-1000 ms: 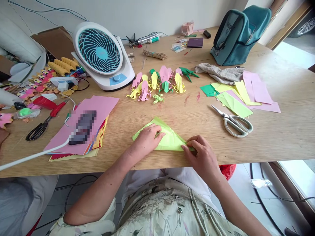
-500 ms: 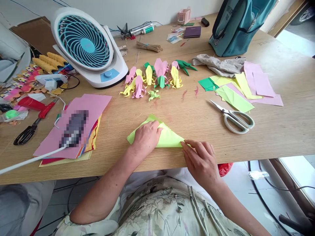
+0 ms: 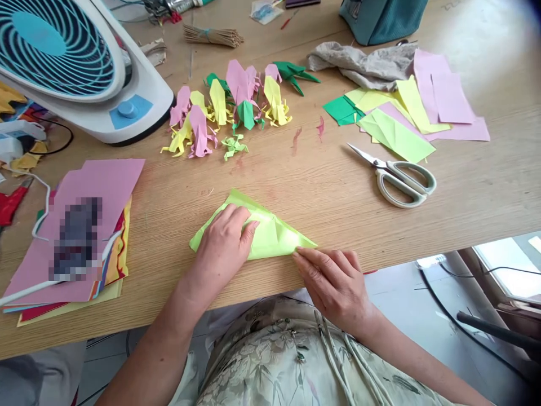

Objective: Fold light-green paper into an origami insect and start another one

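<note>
A light green sheet of paper (image 3: 270, 232), folded into a roughly triangular shape, lies on the table near its front edge. My left hand (image 3: 226, 234) rests on the left part of the paper and presses it against the tabletop, thumb apart from the fingers. At the right corner, my right hand (image 3: 333, 279) pinches the paper's lower edge between thumb and fingertips. Beyond the sheet, several folded paper frogs (image 3: 234, 148) in pink, yellow and green stand grouped together.
Scissors (image 3: 397, 177) lie to the right, below loose coloured paper (image 3: 454, 98) and a grey cloth (image 3: 367, 65). A fan (image 3: 122, 107) stands at the upper left. At the left is a paper stack (image 3: 114, 175) with a blurred-out object on it. Bundled sticks (image 3: 213, 36) lie behind.
The view has shifted closer and lower over the table. Both hands stay on the green paper; my right hand still pinches near its right corner.
</note>
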Available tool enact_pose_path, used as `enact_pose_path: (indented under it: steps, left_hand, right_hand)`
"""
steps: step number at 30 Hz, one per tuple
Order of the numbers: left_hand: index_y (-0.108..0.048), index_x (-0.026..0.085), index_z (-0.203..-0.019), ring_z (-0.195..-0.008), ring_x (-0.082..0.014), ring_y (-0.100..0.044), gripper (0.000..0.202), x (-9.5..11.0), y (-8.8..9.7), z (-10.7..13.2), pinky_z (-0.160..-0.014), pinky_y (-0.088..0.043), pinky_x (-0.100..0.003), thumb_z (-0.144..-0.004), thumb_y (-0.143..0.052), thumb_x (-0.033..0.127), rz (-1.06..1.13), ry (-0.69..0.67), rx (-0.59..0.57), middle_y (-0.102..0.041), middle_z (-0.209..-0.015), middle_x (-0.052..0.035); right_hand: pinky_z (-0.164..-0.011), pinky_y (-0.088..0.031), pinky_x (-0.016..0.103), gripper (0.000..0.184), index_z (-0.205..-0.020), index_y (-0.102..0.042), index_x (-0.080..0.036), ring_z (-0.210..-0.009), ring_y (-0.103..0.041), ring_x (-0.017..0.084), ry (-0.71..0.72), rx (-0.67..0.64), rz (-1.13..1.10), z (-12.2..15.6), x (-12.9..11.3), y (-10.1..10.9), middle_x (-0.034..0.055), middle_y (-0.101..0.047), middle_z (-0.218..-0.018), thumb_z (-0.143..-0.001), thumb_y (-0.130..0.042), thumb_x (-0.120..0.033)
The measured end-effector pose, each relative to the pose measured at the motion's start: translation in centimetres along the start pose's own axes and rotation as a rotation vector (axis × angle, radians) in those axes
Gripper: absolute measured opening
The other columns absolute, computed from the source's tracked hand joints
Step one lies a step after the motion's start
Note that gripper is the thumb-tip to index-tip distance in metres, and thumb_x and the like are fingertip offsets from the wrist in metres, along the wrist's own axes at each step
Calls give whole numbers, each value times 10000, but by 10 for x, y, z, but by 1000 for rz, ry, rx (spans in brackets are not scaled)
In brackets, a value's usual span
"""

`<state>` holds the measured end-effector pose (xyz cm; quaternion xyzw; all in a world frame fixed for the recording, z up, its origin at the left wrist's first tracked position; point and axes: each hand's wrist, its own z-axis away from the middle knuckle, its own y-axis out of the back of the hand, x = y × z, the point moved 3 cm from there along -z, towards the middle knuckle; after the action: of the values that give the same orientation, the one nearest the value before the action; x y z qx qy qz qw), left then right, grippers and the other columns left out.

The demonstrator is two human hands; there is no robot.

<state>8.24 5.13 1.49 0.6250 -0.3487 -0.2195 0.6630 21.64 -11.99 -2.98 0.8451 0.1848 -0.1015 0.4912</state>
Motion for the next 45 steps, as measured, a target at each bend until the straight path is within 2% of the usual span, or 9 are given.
enact_pose_path:
  steps: [6, 18, 25, 33, 45]
  left_hand:
    - [-499, 193, -839, -805, -216, -539, 180, -2, 1, 0, -698, -398, -327, -971, -403, 267, -8, -59, 1, -558, -861, -52]
    - [-477, 203, -830, -799, -231, -558, 164, 2, -1, -2, -658, -379, -326, -967, -424, 277, -205, -31, 19, -573, -842, -54]
    - [-511, 197, -862, -843, -250, -577, 146, 8, -2, -5, -689, -404, -339, -961, -438, 275, -237, 4, 4, -596, -874, -71]
    - [-509, 209, -841, -848, -249, -574, 156, 7, -4, -5, -699, -411, -340, -959, -437, 280, -198, 17, 18, -600, -873, -72]
    - [-489, 209, -813, -819, -238, -564, 152, 6, -4, -6, -672, -386, -332, -952, -454, 258, -168, 24, 21, -583, -848, -61]
  right_hand:
    - [-708, -402, 367, 482, -1311, -568, -121, -920, -596, 221, -43, 70, 23, 6, -1, 2, 167, -615, -1322, -840, -669, -103]
    - [-716, -372, 375, 381, -1235, -623, -125, -968, -593, 213, -66, 67, 25, 11, -4, 1, 77, -656, -1294, -856, -640, -99]
    - [-755, -378, 381, 388, -1247, -612, -130, -1002, -594, 219, -60, 71, 6, 15, -3, 0, 89, -650, -1303, -860, -618, -109]
    - [-777, -404, 371, 525, -1382, -510, -182, -1024, -605, 221, -103, 71, -11, 20, -1, 0, 89, -644, -1311, -870, -604, -115]
    - [-805, -455, 367, 509, -1341, -546, -163, -995, -617, 220, -119, 107, -51, 26, 0, 2, 116, -665, -1272, -847, -627, -72]
